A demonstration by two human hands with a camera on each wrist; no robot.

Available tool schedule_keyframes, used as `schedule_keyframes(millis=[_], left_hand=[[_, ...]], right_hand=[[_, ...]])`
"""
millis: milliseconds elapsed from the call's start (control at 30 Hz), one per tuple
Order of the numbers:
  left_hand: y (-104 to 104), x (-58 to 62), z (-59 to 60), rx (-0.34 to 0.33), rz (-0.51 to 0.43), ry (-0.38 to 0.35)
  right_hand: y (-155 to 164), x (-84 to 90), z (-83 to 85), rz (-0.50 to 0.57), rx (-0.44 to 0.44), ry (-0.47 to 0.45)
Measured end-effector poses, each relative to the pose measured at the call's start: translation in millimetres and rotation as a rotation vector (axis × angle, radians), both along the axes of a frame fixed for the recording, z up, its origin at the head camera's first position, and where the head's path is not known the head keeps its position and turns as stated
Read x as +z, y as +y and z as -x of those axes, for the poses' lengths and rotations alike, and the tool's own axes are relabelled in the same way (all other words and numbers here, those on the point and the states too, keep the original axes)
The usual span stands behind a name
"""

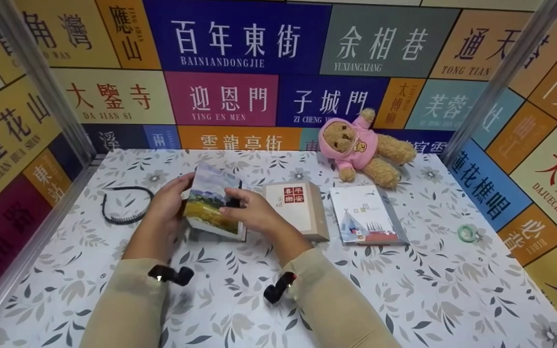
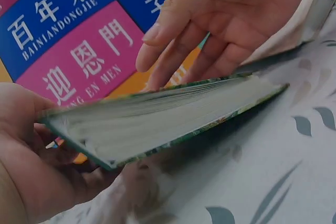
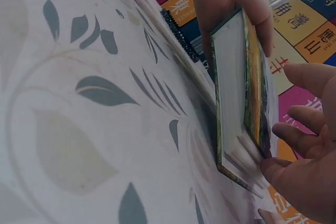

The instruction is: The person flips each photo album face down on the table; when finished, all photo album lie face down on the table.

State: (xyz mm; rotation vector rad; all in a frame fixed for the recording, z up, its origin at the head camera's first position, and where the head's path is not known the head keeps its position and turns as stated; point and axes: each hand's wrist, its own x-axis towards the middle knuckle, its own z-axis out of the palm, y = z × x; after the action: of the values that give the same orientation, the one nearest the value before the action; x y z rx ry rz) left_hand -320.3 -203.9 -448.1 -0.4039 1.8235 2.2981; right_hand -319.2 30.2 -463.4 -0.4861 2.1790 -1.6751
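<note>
A hardcover book [image 1: 213,200] with a painted landscape cover is held tilted just above the table. My left hand [image 1: 174,200] grips it along the spine, as the left wrist view also shows, with the thumb on one side and fingers underneath. The pages [image 2: 173,114] face that camera, and the covers stand slightly apart at the free edge. Over the book's right side is my right hand [image 1: 256,210]; its fingers are loosely extended, and in the right wrist view a fingertip [image 3: 270,166] meets the book's lower corner.
A beige box-like book [image 1: 288,208] with red characters lies right of the held book, then a white illustrated book [image 1: 363,215]. Behind them leans a teddy bear [image 1: 356,145] in pink. A black headband [image 1: 107,205] lies left; a green ring [image 1: 466,234] lies right.
</note>
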Motion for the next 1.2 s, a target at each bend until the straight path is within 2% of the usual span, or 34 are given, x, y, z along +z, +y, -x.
schedule_keyframes(millis=[133,300,467,600,733,900,1200], left_hand=[[4,10.8,-5.0,-0.058,0.018,0.068],[14,18.1,-8.8,-0.064,0.015,0.132],[25,20.8,-12.0,-0.089,0.037,0.207],[32,21.6,-13.2,-0.130,0.066,0.189],[36,20.7,-12.8,-0.132,0.100,0.152],[40,19.9,-11.2,-0.127,0.117,0.159],[37,16.4,-9.6,-0.115,0.165,0.171]], right_hand=[[0,7.9,-2.5,0.027,0.006,-0.020],[0,19.0,-6.8,0.020,-0.031,-0.047],[-1,29.1,-10.9,0.144,-0.049,-0.063],[-1,31.3,-11.5,0.201,-0.038,-0.038],[0,30.2,-10.3,0.210,-0.047,-0.039],[0,29.2,-8.0,0.244,-0.054,-0.049],[4,22.3,-1.5,0.172,-0.057,-0.039]])
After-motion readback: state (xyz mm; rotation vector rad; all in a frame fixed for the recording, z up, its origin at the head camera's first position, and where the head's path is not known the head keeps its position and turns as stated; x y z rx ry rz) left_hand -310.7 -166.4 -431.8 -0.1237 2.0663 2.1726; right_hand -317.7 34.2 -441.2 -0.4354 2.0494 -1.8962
